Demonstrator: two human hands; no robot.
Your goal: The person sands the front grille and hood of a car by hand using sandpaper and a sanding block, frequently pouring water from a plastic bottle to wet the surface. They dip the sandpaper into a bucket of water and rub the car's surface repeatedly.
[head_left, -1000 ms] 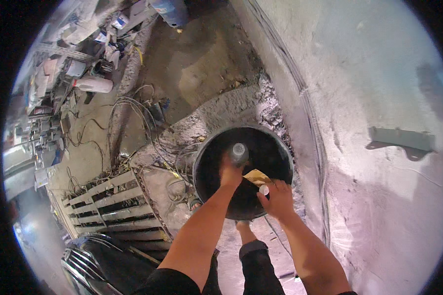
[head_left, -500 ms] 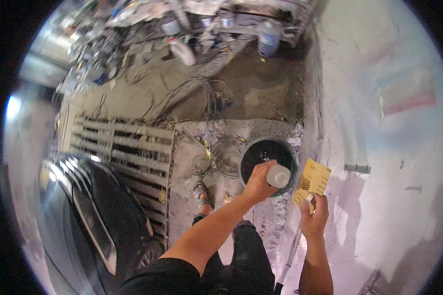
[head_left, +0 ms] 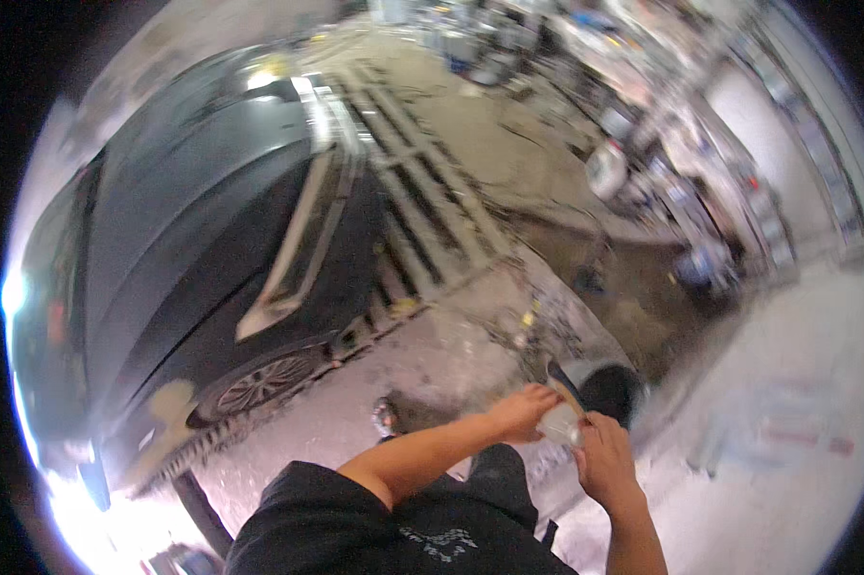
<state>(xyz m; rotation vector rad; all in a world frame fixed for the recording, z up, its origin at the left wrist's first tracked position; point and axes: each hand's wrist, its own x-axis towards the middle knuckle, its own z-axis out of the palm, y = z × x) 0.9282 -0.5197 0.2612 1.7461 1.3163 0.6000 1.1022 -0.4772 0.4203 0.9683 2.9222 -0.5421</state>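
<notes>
My left hand is closed round a translucent white bottle, just in front of my body. Close beside it, my right hand is closed on a sheet of sandpaper, which shows nearly edge-on with a tan and a dark side. The two hands almost meet at the bottle; blur hides whether the right fingers touch it. Beyond them stands a dark bucket, partly covered by the hands and sheet.
A dark car with its headlight and wheel fills the left. Behind it lies a slatted metal grate. Cluttered bottles and cans, including a white jug, sit at the back right. A pale, stained wall runs along the right.
The view has swung left, bringing more of the car in. My left hand has brought the bottle from over the bucket to my right hand, and the sandpaper has turned edge-on.
</notes>
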